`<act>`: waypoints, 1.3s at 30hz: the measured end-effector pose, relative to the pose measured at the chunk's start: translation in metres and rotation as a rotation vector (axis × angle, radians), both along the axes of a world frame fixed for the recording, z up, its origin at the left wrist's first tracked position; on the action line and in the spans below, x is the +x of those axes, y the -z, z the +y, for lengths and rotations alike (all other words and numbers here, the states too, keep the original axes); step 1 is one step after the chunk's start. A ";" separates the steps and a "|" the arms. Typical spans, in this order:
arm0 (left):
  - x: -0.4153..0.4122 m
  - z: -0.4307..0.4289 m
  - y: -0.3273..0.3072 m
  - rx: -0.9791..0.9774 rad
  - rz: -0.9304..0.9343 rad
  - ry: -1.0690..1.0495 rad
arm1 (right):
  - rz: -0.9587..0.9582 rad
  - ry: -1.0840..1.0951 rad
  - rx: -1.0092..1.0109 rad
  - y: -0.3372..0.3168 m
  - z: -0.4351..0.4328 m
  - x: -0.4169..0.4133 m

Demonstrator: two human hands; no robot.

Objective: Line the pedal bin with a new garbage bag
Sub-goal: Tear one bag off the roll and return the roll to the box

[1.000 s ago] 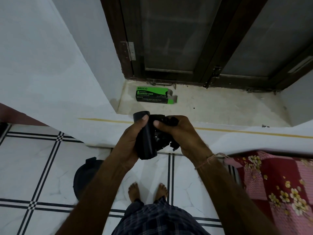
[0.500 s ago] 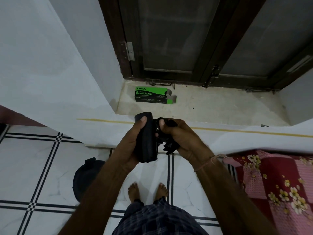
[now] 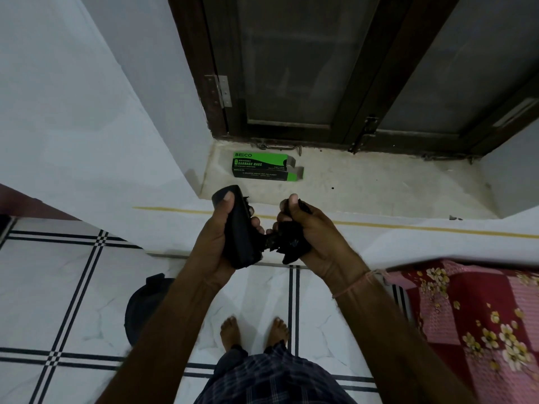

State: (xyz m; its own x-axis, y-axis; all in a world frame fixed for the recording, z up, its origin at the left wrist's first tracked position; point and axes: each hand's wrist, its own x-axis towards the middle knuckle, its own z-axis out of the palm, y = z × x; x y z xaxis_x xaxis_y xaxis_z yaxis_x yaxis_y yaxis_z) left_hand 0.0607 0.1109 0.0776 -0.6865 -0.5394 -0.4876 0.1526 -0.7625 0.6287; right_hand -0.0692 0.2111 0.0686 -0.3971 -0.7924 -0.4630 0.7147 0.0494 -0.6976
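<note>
The left hand [image 3: 217, 246] gripping the roll [image 3: 239, 225] and the right hand [image 3: 320, 237] clutching a bunched bag [image 3: 288, 243] are pulling apart, so the bag is seemingly tearing free.

The floor [image 3: 58, 287] has white tiles with thin black lines that cross each other. A plain white wall [image 3: 73, 112] stands on the left. Ahead is a window [image 3: 291, 68] with a dark brown frame and cloudy glass, and a metal hinge [image 3: 223, 90] on its left side. A pale stone ledge [image 3: 379, 185] lies under it. A thin yellow line [image 3: 408, 226] runs below the ledge. On the right is a red and pink cloth [image 3: 481, 316] with yellow flowers. The light is dim.
</note>
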 end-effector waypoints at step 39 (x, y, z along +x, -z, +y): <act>-0.086 -0.079 0.020 -0.624 -0.192 0.400 | 0.329 0.127 0.123 0.009 -0.015 -0.057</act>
State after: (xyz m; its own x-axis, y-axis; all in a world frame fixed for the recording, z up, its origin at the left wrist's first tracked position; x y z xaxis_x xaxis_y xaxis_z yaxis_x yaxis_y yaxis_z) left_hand -0.0254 0.0317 0.0571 -0.8212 -0.4824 -0.3046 -0.2157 -0.2318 0.9485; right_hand -0.1265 0.1962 0.0592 -0.6318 -0.6737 -0.3833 0.4594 0.0728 -0.8852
